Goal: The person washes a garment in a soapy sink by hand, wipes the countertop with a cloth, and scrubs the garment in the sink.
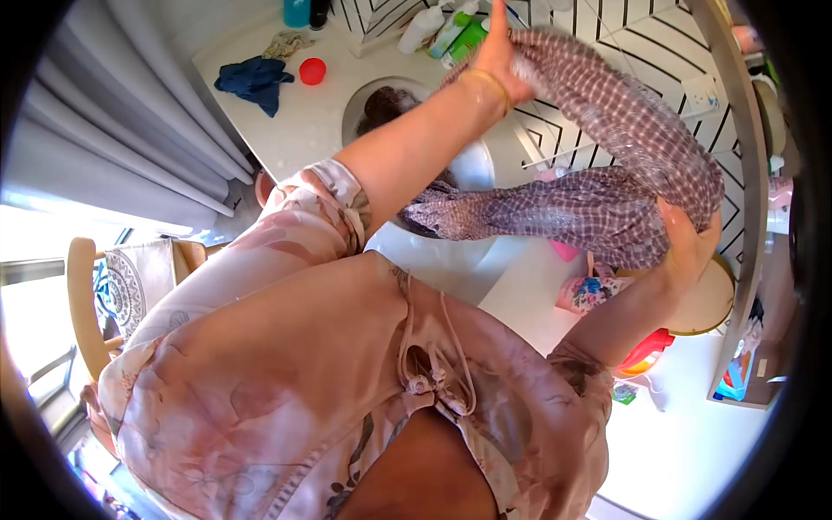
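Observation:
A wet brown-and-white checked cloth (598,95) hangs in a loop between my two hands, with pale suds on parts of it. My left hand (504,65), raised at the top with the thumb up, is closed on its upper end; the other fingers are mostly hidden. On the right, my right hand (689,238) grips the bend of the cloth. The cloth's lower length runs left toward the round sink (479,160). A dark wet bundle (386,106) lies inside that sink, partly behind my left forearm.
On the counter (286,139) lie a dark blue cloth (253,80) and a red cup (313,71). Bottles (422,30) stand against the patterned wall. A floral item (589,293) and a red bowl (643,351) are to the right. A chair (82,295) stands left.

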`<state>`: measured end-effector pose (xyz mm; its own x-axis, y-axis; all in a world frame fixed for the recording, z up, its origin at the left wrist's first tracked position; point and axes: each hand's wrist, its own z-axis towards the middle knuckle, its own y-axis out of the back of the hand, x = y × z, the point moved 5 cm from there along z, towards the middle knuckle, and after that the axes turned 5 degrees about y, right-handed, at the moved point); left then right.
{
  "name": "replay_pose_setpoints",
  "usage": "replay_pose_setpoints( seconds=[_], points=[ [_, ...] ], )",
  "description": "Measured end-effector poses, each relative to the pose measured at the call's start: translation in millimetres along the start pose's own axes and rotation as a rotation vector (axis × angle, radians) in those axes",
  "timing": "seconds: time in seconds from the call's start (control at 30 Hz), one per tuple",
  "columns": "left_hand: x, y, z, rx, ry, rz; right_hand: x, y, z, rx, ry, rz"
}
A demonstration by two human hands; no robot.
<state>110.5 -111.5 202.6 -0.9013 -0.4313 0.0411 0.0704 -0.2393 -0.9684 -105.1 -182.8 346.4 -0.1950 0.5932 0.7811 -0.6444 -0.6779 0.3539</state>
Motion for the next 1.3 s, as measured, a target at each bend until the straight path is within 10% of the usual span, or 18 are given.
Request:
replay_pose_setpoints(
  seconds=[0.27, 0.3, 0.4, 0.5, 0.6, 0.8, 0.9, 1.13, 1.3],
  points=[
    [-36, -12, 32, 0.469, 0.206, 0.111, -120, -5, 0, 0.183, -0.278, 0.021],
    [-48, 7, 33, 0.037, 0.031, 0.332, -138, -20, 1, 0.283, -0.288, 0.105],
    [-77, 73, 31, 0.275, 0.120, 0.175, -199, -54, -5, 0.549, -0.342, 0.230],
    [-77, 102, -13, -0.507, -0.192, 0.541, -289, -87, -23, 0.707, -0.461, 0.394],
    [-85, 190, -38, -0.702, -0.152, 0.338, -336, -130, -40, 0.716, -0.817, 0.319],
    [-56, 339, -96, -1.027, -0.069, 0.240, -508, -188, -92, 0.536, -0.783, 0.092],
    [-35, 370, -111, -1.182, -0.005, 0.255, -453, -220, -85, 0.557, -0.502, -0.982],
    [-26, 404, -110, -1.342, 0.415, 0.630, -502, -286, -95, 1.230, -0.600, -1.011],
    [-27, 472, -119, -1.342, 0.325, 0.453, -616, -294, -139, 1.152, -0.662, -0.685]
  ],
)
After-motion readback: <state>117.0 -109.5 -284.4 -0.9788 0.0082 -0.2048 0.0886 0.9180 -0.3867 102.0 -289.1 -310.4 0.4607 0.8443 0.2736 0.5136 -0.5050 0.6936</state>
